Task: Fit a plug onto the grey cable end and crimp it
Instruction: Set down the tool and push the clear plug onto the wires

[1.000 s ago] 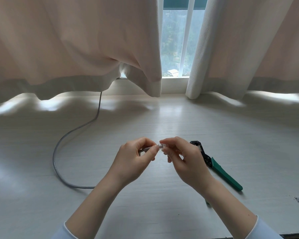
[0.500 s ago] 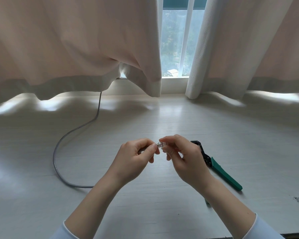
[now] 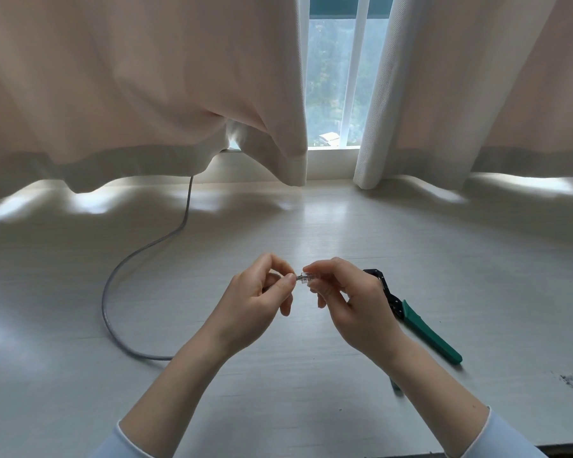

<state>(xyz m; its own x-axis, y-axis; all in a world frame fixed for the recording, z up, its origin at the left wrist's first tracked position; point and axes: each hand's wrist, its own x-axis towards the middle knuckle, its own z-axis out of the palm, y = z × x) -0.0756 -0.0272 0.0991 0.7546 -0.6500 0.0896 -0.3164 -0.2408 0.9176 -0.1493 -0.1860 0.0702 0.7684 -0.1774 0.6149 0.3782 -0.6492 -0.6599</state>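
Clear plastic marks the plug point(image 3: 305, 278), pinched between the thumb and forefinger of the right hand point(image 3: 348, 302), while the left hand point(image 3: 258, 300) pinches the grey cable point(image 3: 113, 322) right at its end, so the short stub stays stiff for pushing in. How far the wires have gone in is too small to tell. Just beside the right hand on the white tabletop point(image 3: 311, 226) lies the green-handled crimping tool point(image 3: 420, 328) (ready for the squeeze).
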